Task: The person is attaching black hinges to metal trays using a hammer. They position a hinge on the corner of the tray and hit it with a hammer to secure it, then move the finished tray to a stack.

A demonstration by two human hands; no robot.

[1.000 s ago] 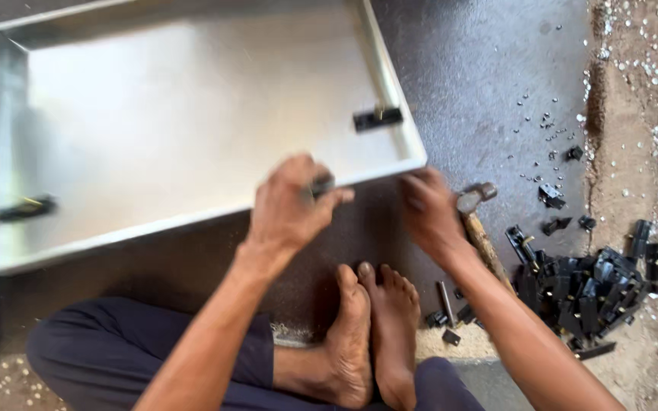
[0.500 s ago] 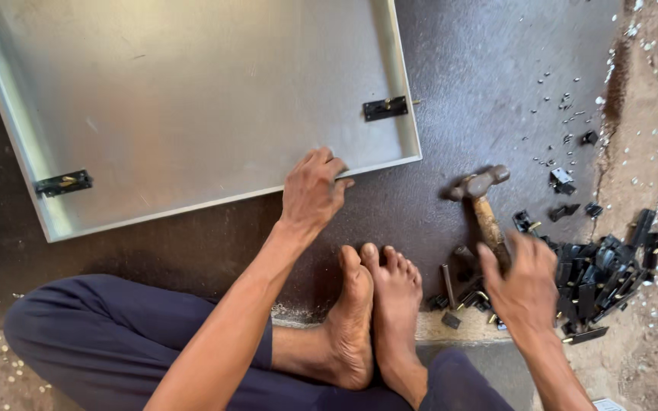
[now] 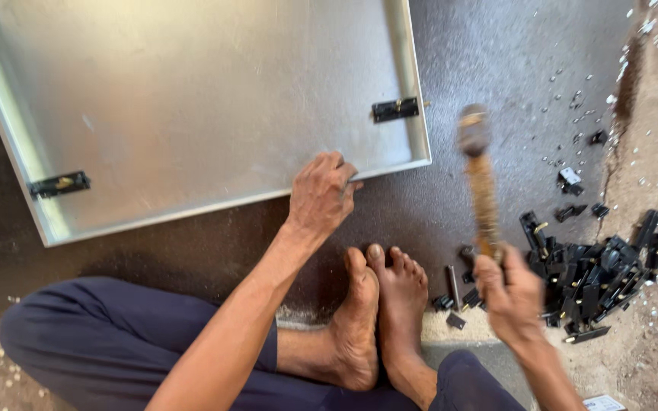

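Observation:
A large shallow sheet-metal tray (image 3: pixel 192 99) lies on a dark floor mat. Two black hinge-like fittings sit on its raised rim: one on the right side (image 3: pixel 395 109), one at the lower left (image 3: pixel 59 183). My left hand (image 3: pixel 320 195) rests on the tray's near edge, fingers curled over the rim, pinching something too small to make out. My right hand (image 3: pixel 509 291) grips the wooden handle of a hammer (image 3: pixel 478 171), its head raised and blurred to the right of the tray's corner. My bare feet (image 3: pixel 378 312) lie between the two arms.
A heap of black metal fittings (image 3: pixel 595 270) lies on the mat at the right, with a few loose ones (image 3: pixel 570 179) and small rivets scattered above it. Sandy ground with white chips borders the mat on the right. My crossed legs in dark trousers (image 3: pixel 108 342) fill the bottom.
My right hand left the tray's edge, picked up the hammer from the mat and lifted it head-up. My left hand stayed on the tray's near rim. The view shifted slightly.

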